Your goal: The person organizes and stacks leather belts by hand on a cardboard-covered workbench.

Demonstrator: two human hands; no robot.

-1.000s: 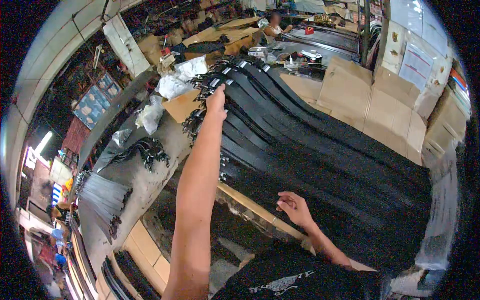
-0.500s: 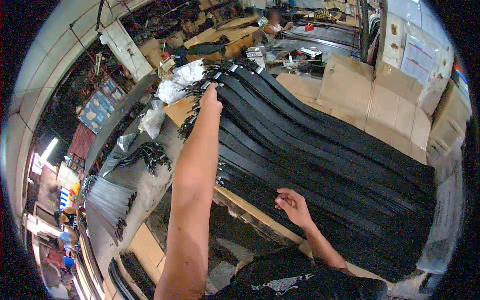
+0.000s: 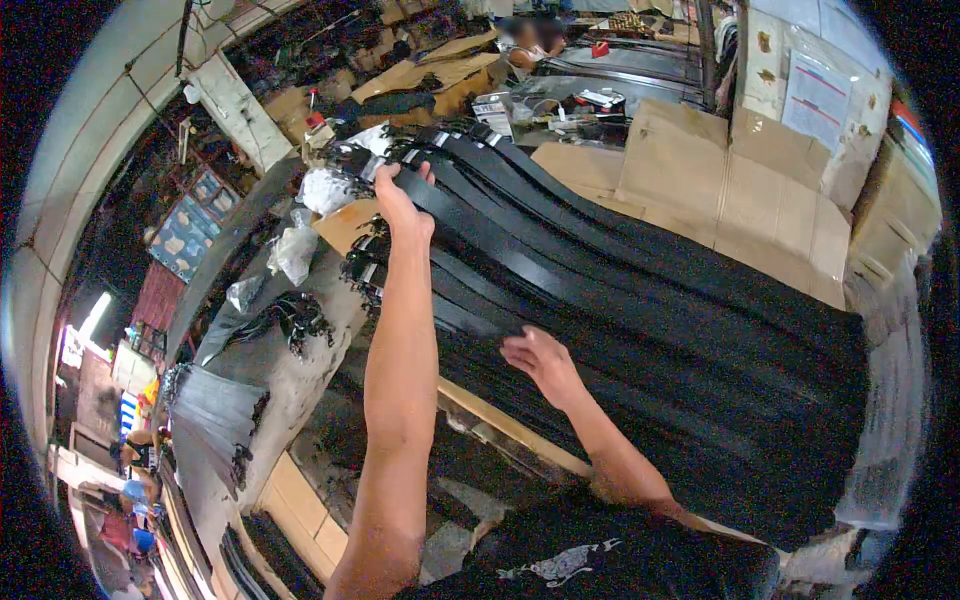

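A broad pile of long black belt-like strips [image 3: 640, 330] spreads across the work surface, their frayed ends and small white tags bunched at the upper left. My left hand [image 3: 405, 205] reaches far out to those ends. Its thumb and fingers close around the end of one black strip [image 3: 440, 205], which is lifted and catches the light along its length. My right hand [image 3: 545, 365] hovers over or lightly touches the middle of the pile, closer to my body. Its fingers are loosely bent, a little blurred, and I see nothing held in them.
Cardboard sheets [image 3: 680, 170] stand behind the pile. White plastic bags [image 3: 325, 190] lie left of the strip ends. Another bundle of strips [image 3: 215, 405] rests on the grey surface at left. A person [image 3: 525, 50] is in the far background.
My left hand has drawn slightly left, raising the end of a strip. My right hand has moved up and left over the pile. The view has shifted a little.
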